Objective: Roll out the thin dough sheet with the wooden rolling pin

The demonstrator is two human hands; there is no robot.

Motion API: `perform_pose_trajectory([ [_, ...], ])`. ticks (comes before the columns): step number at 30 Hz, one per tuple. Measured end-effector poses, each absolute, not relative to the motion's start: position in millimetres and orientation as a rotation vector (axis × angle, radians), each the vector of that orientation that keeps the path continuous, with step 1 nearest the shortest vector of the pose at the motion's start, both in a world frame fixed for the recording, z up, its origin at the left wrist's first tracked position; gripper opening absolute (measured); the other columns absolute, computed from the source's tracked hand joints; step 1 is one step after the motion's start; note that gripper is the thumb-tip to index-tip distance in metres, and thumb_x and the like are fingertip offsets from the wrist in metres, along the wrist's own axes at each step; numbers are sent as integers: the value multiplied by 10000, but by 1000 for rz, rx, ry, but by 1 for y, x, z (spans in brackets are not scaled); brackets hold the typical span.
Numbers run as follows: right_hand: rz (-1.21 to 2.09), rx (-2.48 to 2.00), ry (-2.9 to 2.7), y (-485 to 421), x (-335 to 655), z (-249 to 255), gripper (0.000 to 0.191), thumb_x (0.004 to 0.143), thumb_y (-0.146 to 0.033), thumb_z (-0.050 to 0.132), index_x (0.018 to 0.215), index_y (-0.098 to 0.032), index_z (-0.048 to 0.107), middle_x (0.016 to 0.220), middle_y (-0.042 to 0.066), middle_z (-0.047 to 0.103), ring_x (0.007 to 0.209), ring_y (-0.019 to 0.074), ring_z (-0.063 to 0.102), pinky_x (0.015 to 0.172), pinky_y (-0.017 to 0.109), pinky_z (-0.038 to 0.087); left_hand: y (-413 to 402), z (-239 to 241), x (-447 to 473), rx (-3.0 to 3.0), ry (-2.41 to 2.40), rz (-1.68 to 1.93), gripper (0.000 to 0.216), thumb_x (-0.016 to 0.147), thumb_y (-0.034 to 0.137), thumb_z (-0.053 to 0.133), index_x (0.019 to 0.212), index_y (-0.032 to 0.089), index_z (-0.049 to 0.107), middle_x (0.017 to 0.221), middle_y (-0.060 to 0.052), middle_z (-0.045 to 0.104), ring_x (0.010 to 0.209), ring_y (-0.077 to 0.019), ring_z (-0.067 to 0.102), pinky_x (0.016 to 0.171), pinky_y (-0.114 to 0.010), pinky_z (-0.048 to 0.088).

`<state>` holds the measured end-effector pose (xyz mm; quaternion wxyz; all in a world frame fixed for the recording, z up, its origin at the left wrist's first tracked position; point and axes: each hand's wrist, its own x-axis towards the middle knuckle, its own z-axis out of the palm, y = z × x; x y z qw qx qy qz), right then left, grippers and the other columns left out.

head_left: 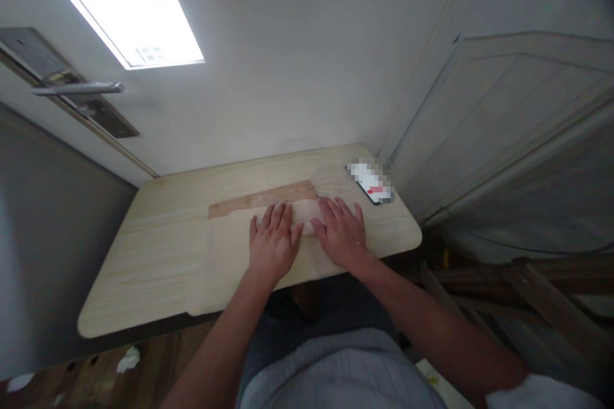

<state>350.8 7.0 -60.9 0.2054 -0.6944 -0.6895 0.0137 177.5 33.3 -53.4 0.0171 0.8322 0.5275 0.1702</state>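
A thin, pale beige sheet point(226, 255) lies on the small light-wood table point(144, 249); I cannot tell its material. Its lower left part reaches the table's front edge. Along its far side shows a flat brown strip point(261, 198), wood-like, partly covered by the sheet. My left hand point(273, 243) rests palm down on the sheet, fingers stretched toward the strip. Beside it my right hand point(341, 233) also lies flat, fingers spread, near the strip's right end. The thumbs point toward each other with a small gap between. What lies under the palms is hidden.
A phone point(370, 182), partly blurred out, lies at the table's right end. Behind the table stands a white door with a metal handle point(79, 88) and a bright window pane point(129, 6). Wooden beams point(527, 287) are at the lower right. Crumpled white paper point(128, 360) lies on the floor.
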Motion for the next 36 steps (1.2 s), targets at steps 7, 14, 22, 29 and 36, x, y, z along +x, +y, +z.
perform_pose_trajectory([
  [7, 33, -1980, -1912, 31, 353, -60, 488, 1004, -449, 342, 1417, -224, 472, 1445, 113, 516, 1324, 318, 399, 1119, 525, 140, 58, -50, 182, 2567, 1644, 491, 547, 986, 503, 300, 1429, 229, 467, 1502, -110, 468, 1399, -340, 365, 1123, -602, 229],
  [14, 28, -2028, -1946, 53, 355, -52, 462, 998, -407, 376, 1380, -189, 518, 1347, 149, 575, 1205, 310, 465, 1048, 467, 250, 81, -49, 188, 2582, 1689, 473, 543, 994, 489, 256, 1409, 223, 485, 1459, -114, 511, 1346, -332, 412, 1110, -575, 259],
  [22, 12, -2205, -2027, 65, 355, -43, 466, 1009, -440, 302, 1389, -262, 503, 1232, 124, 597, 1123, 283, 506, 919, 421, 363, 93, -46, 192, 2571, 1763, 346, 548, 994, 485, 206, 1430, 251, 441, 1503, -77, 463, 1372, -293, 370, 1123, -557, 248],
  [29, 123, -2232, -2052, 81, 359, -44, 516, 997, -513, 288, 1457, -315, 411, 1221, 127, 593, 1056, 290, 598, 875, 411, 430, 104, -45, 192, 2615, 1755, 358, 517, 992, 474, 219, 1344, 246, 520, 1355, -110, 570, 1235, -317, 471, 1051, -533, 304],
  [36, 213, -2255, -2079, 94, 363, -43, 599, 985, -606, 234, 1482, -299, 370, 1238, 150, 618, 1079, 319, 621, 902, 438, 437, 112, -46, 192, 2654, 1764, 385, 494, 989, 466, 245, 1265, 212, 565, 1240, -133, 606, 1153, -320, 501, 957, -481, 356],
])
